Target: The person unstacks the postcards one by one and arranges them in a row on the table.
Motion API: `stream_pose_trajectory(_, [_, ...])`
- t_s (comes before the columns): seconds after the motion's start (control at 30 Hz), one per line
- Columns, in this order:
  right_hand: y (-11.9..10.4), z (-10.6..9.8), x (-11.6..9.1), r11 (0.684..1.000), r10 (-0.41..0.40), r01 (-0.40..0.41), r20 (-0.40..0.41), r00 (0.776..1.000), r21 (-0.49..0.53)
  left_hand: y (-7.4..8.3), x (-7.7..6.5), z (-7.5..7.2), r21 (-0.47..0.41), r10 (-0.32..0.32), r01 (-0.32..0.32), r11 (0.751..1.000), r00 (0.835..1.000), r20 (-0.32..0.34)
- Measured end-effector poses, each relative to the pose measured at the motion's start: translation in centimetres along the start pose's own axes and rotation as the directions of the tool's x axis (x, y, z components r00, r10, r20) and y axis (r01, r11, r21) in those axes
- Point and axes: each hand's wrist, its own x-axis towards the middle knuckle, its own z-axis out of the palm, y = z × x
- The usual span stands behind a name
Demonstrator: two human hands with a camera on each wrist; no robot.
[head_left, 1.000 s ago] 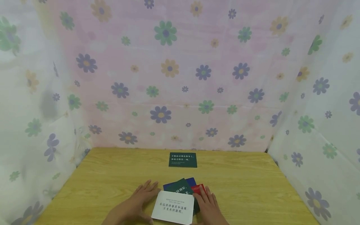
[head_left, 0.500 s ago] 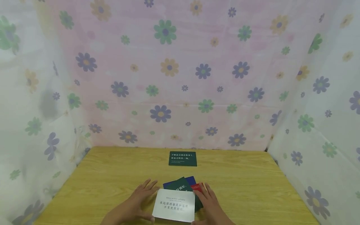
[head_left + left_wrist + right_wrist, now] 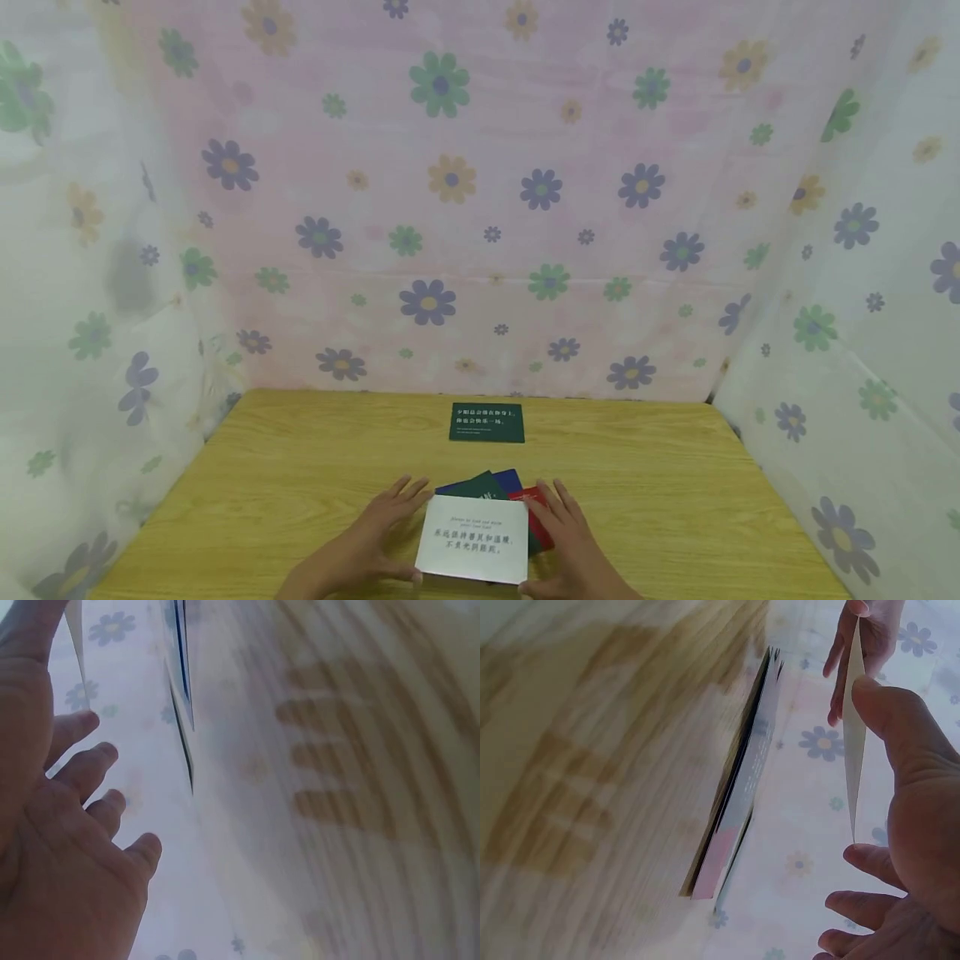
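Observation:
A white card [image 3: 472, 542] with printed Chinese text is held above the table between both hands. My left hand [image 3: 367, 533] grips its left edge, with the thumb at the near corner and a finger at the far one. On the opposite edge my right hand [image 3: 573, 537] holds it between thumb and index finger; the right wrist view shows the thin card [image 3: 855, 742] clear of the pile. Beneath lie fanned cards: a green card [image 3: 480, 485], a blue card [image 3: 511, 479] and a red card [image 3: 538, 527], partly hidden by the white one.
Farther back on the wooden table [image 3: 330, 450] lies a dark green card [image 3: 486, 423] with white text. A flowered cloth [image 3: 480, 250] hangs behind the table and along both sides.
Both hands have carried the white card slightly to the right and farther away, so it covers more of the green card. The far dark green card has stayed in place.

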Motion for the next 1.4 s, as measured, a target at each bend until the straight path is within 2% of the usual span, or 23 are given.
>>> stream_pose_trajectory(0.17, [1.0,-0.2,0.1,0.999,-0.017,0.016,-0.021,1.0,-0.037,0.2,1.0,0.7,0.077,-0.005,0.007,0.997,1.0,-0.026])
stream_pose_trajectory(0.37, [2.2,-0.7,0.2,0.996,-0.016,0.012,-0.057,0.998,-0.083,1.1,2.4,1.3,0.078,-0.026,0.03,0.997,0.999,-0.043])
stream_pose_trajectory(0.5, [2.8,-1.2,0.2,0.998,-0.004,-0.003,-0.116,0.993,-0.06,1.8,3.2,1.5,0.103,-0.043,0.048,0.994,0.998,-0.043])
stream_pose_trajectory(0.63, [3.7,-1.7,0.1,0.995,-0.07,0.052,-0.211,0.975,-0.09,2.5,4.0,1.7,0.123,-0.023,0.029,0.992,0.999,-0.046])
stream_pose_trajectory(0.73, [4.6,-1.9,0.2,0.981,-0.167,0.129,-0.284,0.944,-0.148,2.7,4.7,2.0,0.134,-0.02,0.027,0.991,0.998,-0.053])
stream_pose_trajectory(0.8, [5.2,-2.1,0.2,0.974,-0.199,0.153,-0.307,0.931,-0.166,2.7,5.2,2.2,0.126,-0.013,0.02,0.992,0.998,-0.056])
stream_pose_trajectory(0.87, [5.7,-2.2,0.3,0.972,-0.21,0.165,-0.307,0.928,-0.165,2.7,5.5,2.5,0.112,-0.021,0.026,0.993,0.999,-0.05])
stream_pose_trajectory(0.97, [6.2,-2.4,0.3,0.984,-0.167,0.143,-0.281,0.945,-0.104,2.6,6.0,2.9,0.091,-0.027,0.031,0.995,0.999,-0.042])
stream_pose_trajectory(1.1, [6.8,-2.9,0.5,0.997,-0.079,0.073,-0.217,0.973,-0.036,2.5,6.7,3.3,0.107,-0.024,0.03,0.994,0.998,-0.051])
stream_pose_trajectory(1.2, [7.1,-3.3,0.9,0.999,-0.043,0.038,-0.172,0.984,-0.031,2.5,7.2,3.4,0.126,-0.008,0.016,0.992,0.998,-0.062])
stream_pose_trajectory(1.4, [7.8,-4.4,1.6,0.998,-0.007,0.0,-0.119,0.993,-0.058,2.7,8.2,3.7,0.156,0.014,-0.002,0.988,0.997,-0.077])
